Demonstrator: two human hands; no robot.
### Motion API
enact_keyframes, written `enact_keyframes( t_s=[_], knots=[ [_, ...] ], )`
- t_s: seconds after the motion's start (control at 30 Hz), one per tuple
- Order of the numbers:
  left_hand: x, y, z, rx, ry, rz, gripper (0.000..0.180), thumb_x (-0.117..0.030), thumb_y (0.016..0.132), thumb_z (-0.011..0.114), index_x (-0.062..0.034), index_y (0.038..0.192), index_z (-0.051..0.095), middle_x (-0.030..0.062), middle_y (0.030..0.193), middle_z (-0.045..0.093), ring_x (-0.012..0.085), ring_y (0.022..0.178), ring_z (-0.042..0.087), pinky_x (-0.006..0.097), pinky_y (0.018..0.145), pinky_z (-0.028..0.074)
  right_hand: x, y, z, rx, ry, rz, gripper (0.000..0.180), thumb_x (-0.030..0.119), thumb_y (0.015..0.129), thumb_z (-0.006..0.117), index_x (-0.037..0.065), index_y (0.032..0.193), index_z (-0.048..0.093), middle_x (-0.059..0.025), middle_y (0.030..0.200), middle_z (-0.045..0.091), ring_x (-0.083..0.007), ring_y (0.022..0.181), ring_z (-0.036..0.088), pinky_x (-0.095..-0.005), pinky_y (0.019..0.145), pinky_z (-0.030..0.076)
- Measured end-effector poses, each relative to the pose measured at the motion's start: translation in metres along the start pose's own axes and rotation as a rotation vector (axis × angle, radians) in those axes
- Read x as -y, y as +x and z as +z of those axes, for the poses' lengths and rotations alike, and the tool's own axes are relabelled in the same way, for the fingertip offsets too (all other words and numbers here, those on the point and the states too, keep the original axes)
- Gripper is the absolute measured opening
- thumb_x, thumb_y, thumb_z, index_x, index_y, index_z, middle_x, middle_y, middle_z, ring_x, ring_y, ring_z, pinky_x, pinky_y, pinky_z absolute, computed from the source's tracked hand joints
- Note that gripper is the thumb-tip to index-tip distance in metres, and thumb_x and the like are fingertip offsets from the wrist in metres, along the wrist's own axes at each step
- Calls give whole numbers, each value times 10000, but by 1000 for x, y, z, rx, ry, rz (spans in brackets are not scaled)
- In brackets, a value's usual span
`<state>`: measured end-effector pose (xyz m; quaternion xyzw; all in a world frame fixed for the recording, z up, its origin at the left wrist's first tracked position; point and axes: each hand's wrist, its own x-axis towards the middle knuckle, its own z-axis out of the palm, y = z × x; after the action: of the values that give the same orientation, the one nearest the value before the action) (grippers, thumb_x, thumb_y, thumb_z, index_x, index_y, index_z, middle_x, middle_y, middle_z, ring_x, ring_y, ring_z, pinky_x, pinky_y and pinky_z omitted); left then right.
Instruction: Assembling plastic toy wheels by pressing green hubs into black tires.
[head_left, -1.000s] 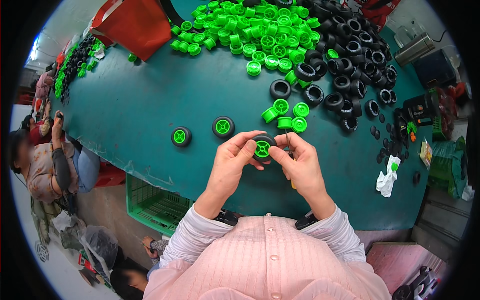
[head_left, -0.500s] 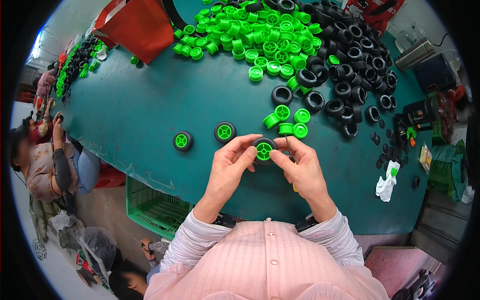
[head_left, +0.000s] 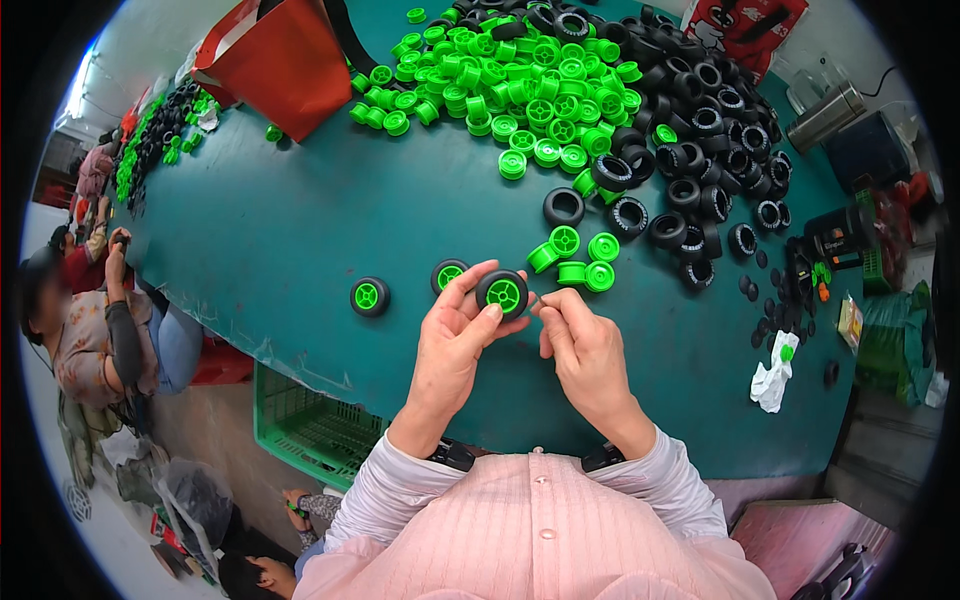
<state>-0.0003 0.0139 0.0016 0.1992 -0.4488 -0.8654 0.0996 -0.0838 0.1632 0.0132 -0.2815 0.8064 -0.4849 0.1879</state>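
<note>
My left hand (head_left: 447, 345) pinches a small wheel (head_left: 503, 293), a black tyre around a green spoked rim, with its spoked face turned up. Just to the right, my right hand (head_left: 588, 358) is closed with thumb and index finger together on a thin metal tool (head_left: 541, 300); only a bit of its tip shows, close to the tyre's edge. A finished wheel (head_left: 370, 297) lies on the table to the left. Another wheel (head_left: 447, 272) sits behind my left fingers, partly covered. Beyond my hands lie several loose green rims (head_left: 600, 276) and a black tyre (head_left: 563, 207).
A big heap of green rims (head_left: 540, 108) and one of black tyres (head_left: 715, 150) cover the far table. A red bag (head_left: 275, 75) stands far left; crumpled tissue (head_left: 770, 385) and small black discs (head_left: 768, 298) lie right. A green crate (head_left: 300, 430) is below the table edge. Other people sit left.
The wheel has shifted slightly left and is now in my left hand alone. My right hand has come off the tyre and closed on the thin tool.
</note>
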Motion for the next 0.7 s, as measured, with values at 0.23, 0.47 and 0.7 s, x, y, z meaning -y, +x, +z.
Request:
enact_keyframes(
  t_s=[0.23, 0.47, 0.7],
  knots=[
    [3, 1, 6, -11, 23, 87, 487, -60, 963, 626, -7, 1393, 403, 251, 1389, 543, 280, 1246, 594, 412, 1021, 531, -3, 4, 15, -47, 275, 100, 247, 127, 959, 620, 38, 1181, 560, -73, 645, 628, -204, 552, 623, -354, 525, 445],
    [0, -1, 4, -9, 72, 55, 404, -83, 975, 615, 4, 1348, 488, 181, 1358, 595, 225, 1212, 607, 409, 1015, 520, -4, 15, 3, -129, 78, 3, 272, 191, 850, 777, 34, 1023, 638, -28, 823, 657, -103, 514, 480, -279, 501, 397],
    [5, -3, 0, -49, 283, 20, 415, -108, 976, 627, 1, 1363, 525, 64, 1157, 666, 108, 1011, 626, 267, 822, 516, -11, 14, 3, -108, 194, -28, 244, 83, 823, 767, 16, 1043, 684, -23, 886, 654, -87, 538, 434, -255, 508, 366]
  ],
)
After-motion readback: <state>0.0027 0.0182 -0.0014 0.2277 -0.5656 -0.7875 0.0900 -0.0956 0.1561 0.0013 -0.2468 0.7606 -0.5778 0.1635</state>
